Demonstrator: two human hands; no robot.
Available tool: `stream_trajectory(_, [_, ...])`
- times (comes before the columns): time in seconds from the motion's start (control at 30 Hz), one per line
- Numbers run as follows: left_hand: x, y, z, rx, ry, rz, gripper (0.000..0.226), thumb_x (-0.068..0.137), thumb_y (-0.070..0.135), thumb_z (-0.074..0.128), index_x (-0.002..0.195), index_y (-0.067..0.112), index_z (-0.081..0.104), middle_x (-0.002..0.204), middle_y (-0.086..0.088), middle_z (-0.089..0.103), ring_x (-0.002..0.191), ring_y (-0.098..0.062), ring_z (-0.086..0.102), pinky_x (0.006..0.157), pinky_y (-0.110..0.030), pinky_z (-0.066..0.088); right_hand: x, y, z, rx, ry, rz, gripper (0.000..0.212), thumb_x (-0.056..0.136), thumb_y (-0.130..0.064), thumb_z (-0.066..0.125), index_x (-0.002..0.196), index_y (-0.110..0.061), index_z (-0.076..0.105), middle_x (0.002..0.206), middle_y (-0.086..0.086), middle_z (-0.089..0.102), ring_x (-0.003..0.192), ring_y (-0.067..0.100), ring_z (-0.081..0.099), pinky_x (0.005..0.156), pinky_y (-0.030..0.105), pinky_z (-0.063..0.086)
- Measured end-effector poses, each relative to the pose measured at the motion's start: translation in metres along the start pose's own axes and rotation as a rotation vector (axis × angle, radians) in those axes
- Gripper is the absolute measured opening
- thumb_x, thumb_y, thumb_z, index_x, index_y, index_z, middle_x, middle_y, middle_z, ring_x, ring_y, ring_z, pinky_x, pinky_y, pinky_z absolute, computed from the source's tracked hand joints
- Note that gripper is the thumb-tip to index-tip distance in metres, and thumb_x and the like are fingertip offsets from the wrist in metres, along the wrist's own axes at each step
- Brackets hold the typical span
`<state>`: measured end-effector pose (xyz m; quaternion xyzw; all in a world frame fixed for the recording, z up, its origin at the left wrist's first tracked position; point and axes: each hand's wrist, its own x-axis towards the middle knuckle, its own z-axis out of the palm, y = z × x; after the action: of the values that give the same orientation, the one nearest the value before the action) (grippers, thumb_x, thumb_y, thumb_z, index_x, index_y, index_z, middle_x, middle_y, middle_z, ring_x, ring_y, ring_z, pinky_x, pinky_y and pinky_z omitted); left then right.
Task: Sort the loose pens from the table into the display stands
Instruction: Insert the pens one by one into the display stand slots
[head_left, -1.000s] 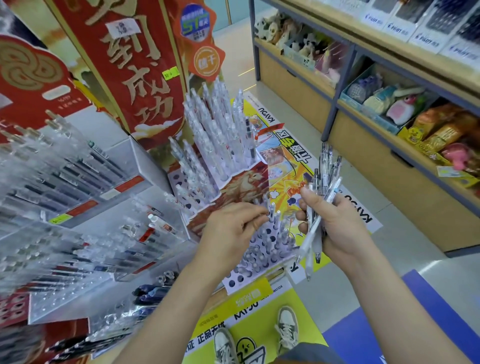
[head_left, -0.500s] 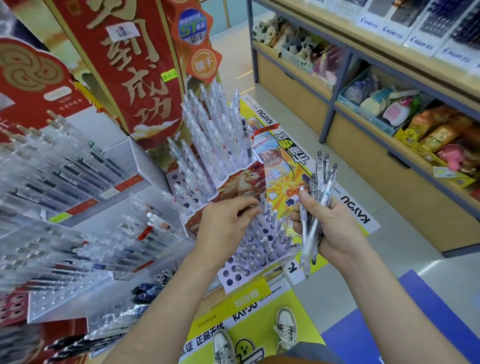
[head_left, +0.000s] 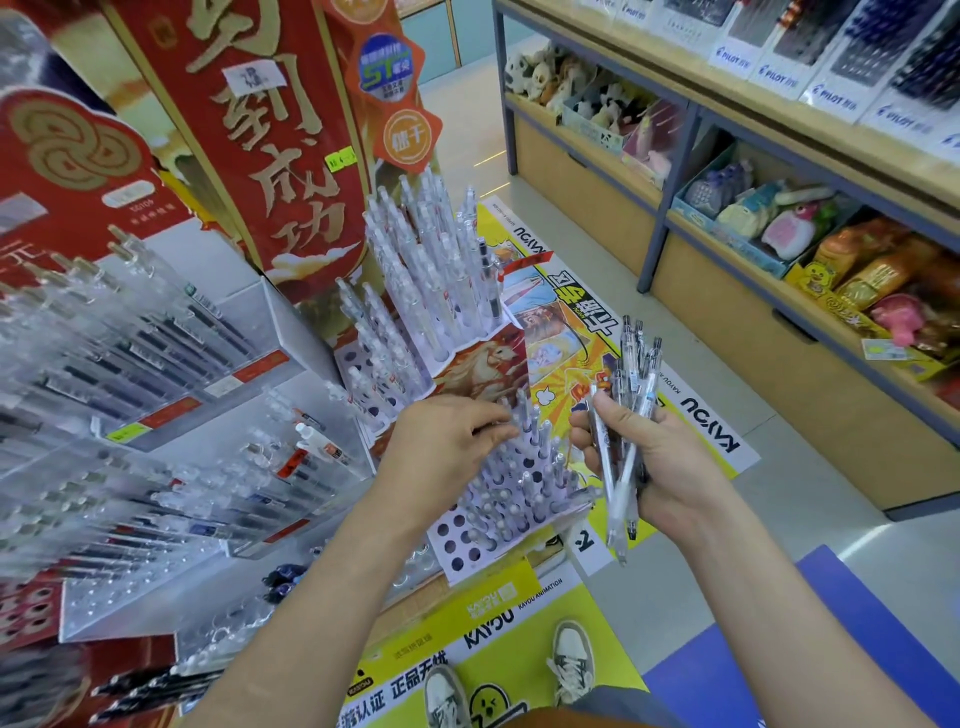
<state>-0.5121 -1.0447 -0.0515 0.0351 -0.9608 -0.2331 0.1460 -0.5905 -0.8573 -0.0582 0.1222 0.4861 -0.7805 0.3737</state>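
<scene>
A white tiered display stand (head_left: 457, 545) with round holes sits at the table's edge. Several clear pens stand in its lower tier, and a dense row of clear pens (head_left: 431, 270) fills the upper tier. My left hand (head_left: 447, 447) hovers over the lower tier, its fingertips pinching the top of one standing pen (head_left: 523, 415). Just right of the stand, my right hand (head_left: 660, 467) grips a bundle of clear pens (head_left: 631, 374), tips pointing down, with my thumb laid across them.
Clear acrylic cases (head_left: 171, 415) full of pens crowd the left side. A tall red cardboard sign (head_left: 260, 156) rises behind the stand. Dark loose pens (head_left: 156, 686) lie at the lower left. Shelves of plush toys (head_left: 769, 218) line the right across the aisle.
My left hand has shifted slightly back along the lower tier, fingers still at the pen tops. My right hand keeps the bundle and has drifted a little toward the stand.
</scene>
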Motion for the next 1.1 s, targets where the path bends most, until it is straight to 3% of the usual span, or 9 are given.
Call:
stream_trajectory(0.17, [0.002, -0.002, 0.008, 0.088, -0.113, 0.032, 0.023, 0.083, 0.035, 0.062, 0.079, 0.015, 0.074, 0.069, 0.001, 0.069, 0.068, -0.02, 0.063, 0.059, -0.034, 0.052, -0.003, 0.0, 0.0, -0.026, -0.037, -0.014, 0.012, 0.089, -0.007, 0.061, 0.091, 0.004, 0.065, 0.076, 0.012, 0.069, 0.056, 0.015, 0.063, 0.048, 0.021, 0.052])
stream_trajectory(0.33, [0.002, -0.002, 0.029, 0.196, -0.185, 0.05, 0.024, 0.085, 0.032, 0.063, 0.074, 0.012, 0.072, 0.068, -0.003, 0.061, 0.069, -0.026, 0.06, 0.057, -0.032, 0.049, -0.008, 0.001, 0.0, -0.177, -0.047, -0.092, 0.006, 0.09, -0.008, 0.064, 0.093, -0.007, 0.059, 0.069, 0.007, 0.057, 0.047, 0.013, 0.048, 0.038, 0.02, 0.039])
stream_trajectory(0.5, [0.007, 0.004, 0.029, 0.203, -0.239, -0.061, 0.023, 0.096, 0.031, 0.057, 0.104, 0.013, 0.068, 0.096, -0.005, 0.066, 0.095, -0.025, 0.058, 0.077, -0.035, 0.046, -0.015, 0.001, 0.002, -0.412, -0.032, -0.2, 0.029, 0.08, -0.032, 0.074, 0.097, -0.024, 0.052, 0.068, 0.0, 0.057, 0.046, 0.018, 0.042, 0.042, 0.026, 0.035])
stream_trajectory(0.6, [0.011, 0.01, 0.028, 0.247, -0.168, -0.125, 0.023, 0.094, 0.036, 0.058, 0.098, 0.015, 0.066, 0.093, -0.003, 0.068, 0.089, -0.024, 0.061, 0.072, -0.034, 0.044, -0.019, -0.002, 0.005, -0.473, -0.053, -0.24, 0.041, 0.071, -0.046, 0.072, 0.102, -0.029, 0.051, 0.066, -0.007, 0.056, 0.045, 0.018, 0.041, 0.04, 0.026, 0.035])
stream_trajectory(0.67, [0.011, 0.013, 0.027, 0.267, -0.172, -0.151, 0.026, 0.094, 0.039, 0.058, 0.095, 0.014, 0.066, 0.09, -0.003, 0.069, 0.086, -0.025, 0.062, 0.072, -0.036, 0.047, -0.021, -0.001, 0.006, -0.492, -0.06, -0.251, 0.036, 0.074, -0.05, 0.067, 0.098, -0.028, 0.052, 0.069, -0.001, 0.053, 0.045, 0.019, 0.042, 0.04, 0.026, 0.033])
stream_trajectory(0.8, [0.01, 0.012, 0.024, 0.282, -0.202, -0.193, 0.029, 0.091, 0.045, 0.059, 0.089, 0.017, 0.066, 0.081, -0.002, 0.067, 0.08, -0.024, 0.061, 0.069, -0.038, 0.05, -0.024, 0.002, 0.009, -0.362, -0.058, -0.191, 0.035, 0.078, -0.057, 0.056, 0.094, -0.026, 0.053, 0.072, 0.007, 0.056, 0.043, 0.018, 0.043, 0.038, 0.022, 0.032])
stream_trajectory(0.97, [0.009, 0.014, 0.03, 0.343, -0.155, -0.134, 0.031, 0.092, 0.045, 0.057, 0.083, 0.016, 0.064, 0.082, -0.002, 0.063, 0.081, -0.024, 0.056, 0.062, -0.034, 0.043, -0.028, 0.004, 0.012, -0.132, -0.081, -0.066, 0.063, 0.083, -0.058, 0.053, 0.122, -0.008, 0.05, 0.065, 0.01, 0.056, 0.042, 0.016, 0.041, 0.037, 0.018, 0.029])
stream_trajectory(1.1, [0.011, 0.01, 0.036, 0.236, -0.241, -0.141, 0.022, 0.092, 0.037, 0.06, 0.09, 0.017, 0.069, 0.09, -0.001, 0.064, 0.089, -0.023, 0.058, 0.07, -0.038, 0.047, -0.029, 0.003, 0.013, -0.025, -0.132, -0.022, 0.045, 0.088, -0.05, 0.055, 0.112, -0.012, 0.052, 0.065, 0.007, 0.055, 0.043, 0.013, 0.041, 0.035, 0.017, 0.028])
